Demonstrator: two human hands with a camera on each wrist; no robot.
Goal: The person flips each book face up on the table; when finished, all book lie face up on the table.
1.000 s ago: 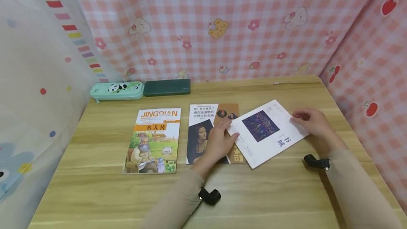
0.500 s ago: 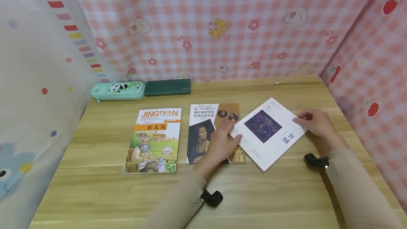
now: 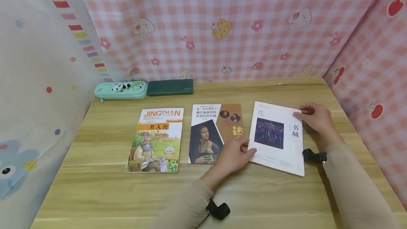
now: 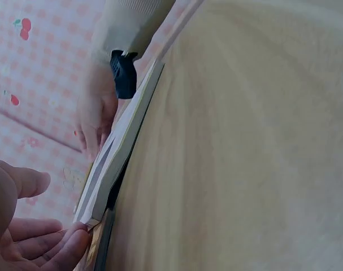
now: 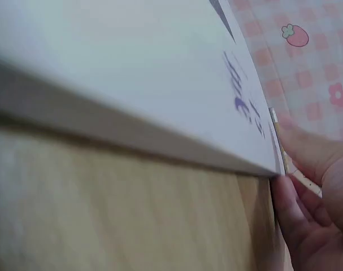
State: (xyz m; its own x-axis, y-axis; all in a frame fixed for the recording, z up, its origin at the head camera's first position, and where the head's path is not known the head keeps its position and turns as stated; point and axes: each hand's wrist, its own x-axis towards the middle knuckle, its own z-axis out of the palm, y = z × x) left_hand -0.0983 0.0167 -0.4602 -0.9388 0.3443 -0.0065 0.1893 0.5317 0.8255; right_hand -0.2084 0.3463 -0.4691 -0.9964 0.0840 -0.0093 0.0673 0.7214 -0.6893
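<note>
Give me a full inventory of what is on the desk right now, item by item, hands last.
white book: 1, white cover with a dark picture, right end of the row, flat on the desk.
portrait book: 1, white and brown cover with a dark portrait, middle of the row.
JINGDIAN book: 1, orange and green cover, left end of the row.
panda pencil case: 1, mint green, back left by the curtain.
dark green case: 1, dark green, right of the panda case.
desk: 1, light wood.
curtain: pink check with cartoon prints, behind and to the right.
left hand: touches the white book's near left corner.
right hand: holds its far right corner.
</note>
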